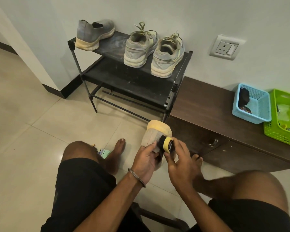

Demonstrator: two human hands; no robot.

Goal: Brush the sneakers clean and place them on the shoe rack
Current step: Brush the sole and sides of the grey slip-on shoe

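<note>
- The sneaker point(155, 133) was gripped by the left hand point(145, 160), toe up, above the tiled floor point(40, 123).
- The right hand point(178, 162) pinched a brush point(166, 142) against it; its heel was hidden.
- Three shoes point(155, 51) stood on the rack point(124, 77).

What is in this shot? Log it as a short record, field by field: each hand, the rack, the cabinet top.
left hand: left hand holds the sneaker in hand, toe pointing away
right hand: right hand grips the brush, bristles against the sneaker's upper
shoe rack: shoe rack, top shelf carries a slip-on sneaker and a laced pair
cabinet top: cabinet bears a blue basket and a green basket
</note>
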